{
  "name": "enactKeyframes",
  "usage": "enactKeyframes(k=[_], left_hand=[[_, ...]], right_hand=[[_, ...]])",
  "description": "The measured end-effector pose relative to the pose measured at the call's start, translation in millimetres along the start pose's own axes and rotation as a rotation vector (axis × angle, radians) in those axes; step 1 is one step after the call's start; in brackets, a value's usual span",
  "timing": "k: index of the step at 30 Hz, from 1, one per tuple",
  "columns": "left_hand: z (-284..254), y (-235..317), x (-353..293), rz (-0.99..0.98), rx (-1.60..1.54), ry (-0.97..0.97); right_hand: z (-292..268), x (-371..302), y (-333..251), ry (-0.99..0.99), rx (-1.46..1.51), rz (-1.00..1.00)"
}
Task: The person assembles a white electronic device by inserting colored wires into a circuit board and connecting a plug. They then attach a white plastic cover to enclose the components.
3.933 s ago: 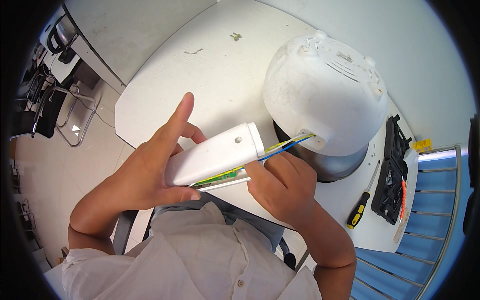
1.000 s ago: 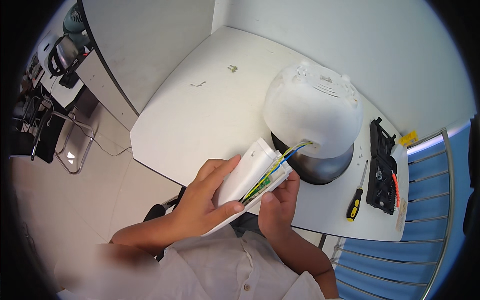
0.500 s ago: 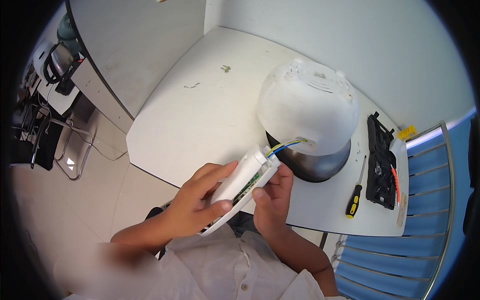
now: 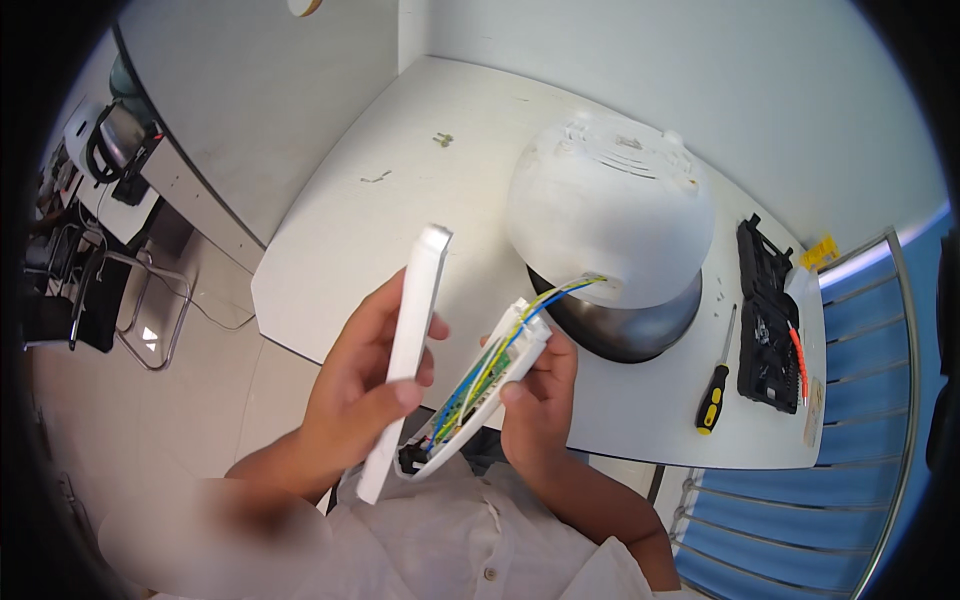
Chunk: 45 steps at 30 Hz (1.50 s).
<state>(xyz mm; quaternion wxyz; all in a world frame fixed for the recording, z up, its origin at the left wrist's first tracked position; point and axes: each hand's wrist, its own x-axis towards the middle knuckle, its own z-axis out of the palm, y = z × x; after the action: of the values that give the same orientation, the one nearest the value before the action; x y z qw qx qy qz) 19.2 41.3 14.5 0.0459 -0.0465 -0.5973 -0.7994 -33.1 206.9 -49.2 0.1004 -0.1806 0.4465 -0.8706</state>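
My left hand (image 4: 365,375) is closed around a long white plastic cover (image 4: 413,310), held apart from the rest of the handle. In my right hand (image 4: 540,400) is the open white handle housing (image 4: 500,400), gripped near its upper end. A green circuit board (image 4: 487,377) and blue, yellow-green and white wires (image 4: 530,312) show inside the housing. The wires run out to a hole in the side of a white rounded appliance body (image 4: 610,210). That body rests on a dark metallic bowl (image 4: 640,325), apparently upside down.
A yellow-and-black screwdriver (image 4: 713,400) lies right of the bowl, beside an open black tool case (image 4: 765,335) with an orange-red tool (image 4: 797,360). Small screws (image 4: 376,178) and brass-coloured pieces (image 4: 442,140) lie on the white table (image 4: 330,270). A metal railing (image 4: 860,430) stands at the right.
The white cover has come off the handle and moved left in my left hand. The board and wires inside the housing are now exposed. My right hand still holds the housing.
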Motion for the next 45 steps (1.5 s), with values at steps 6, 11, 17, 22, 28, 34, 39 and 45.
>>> enactKeyframes(k=[6,11,17,22,28,34,39,45], left_hand=[[9,4,33,-0.103,0.147,0.085],[16,-12,42,0.011,0.543,0.004],[16,-21,45,0.036,0.46,-0.036],[16,-24,45,0.005,0.358,-0.04],[17,-10,47,-0.015,0.405,-0.056],[17,-10,51,-0.019,0.398,-0.108],[17,-15,54,-0.038,0.304,-0.154],[29,-11,54,-0.023,0.41,-0.121]], right_hand=[[2,-3,-2,0.049,0.099,0.033],[-4,-5,1,0.03,0.133,0.041],[1,-4,-1,0.004,0.183,0.071],[2,-3,-1,-0.019,0.205,0.062],[0,-4,0,-0.041,0.207,0.052],[1,-5,-5,0.044,0.183,0.123],[0,-7,-9,0.036,0.132,0.074],[6,-4,-16,0.087,0.0,0.006]])
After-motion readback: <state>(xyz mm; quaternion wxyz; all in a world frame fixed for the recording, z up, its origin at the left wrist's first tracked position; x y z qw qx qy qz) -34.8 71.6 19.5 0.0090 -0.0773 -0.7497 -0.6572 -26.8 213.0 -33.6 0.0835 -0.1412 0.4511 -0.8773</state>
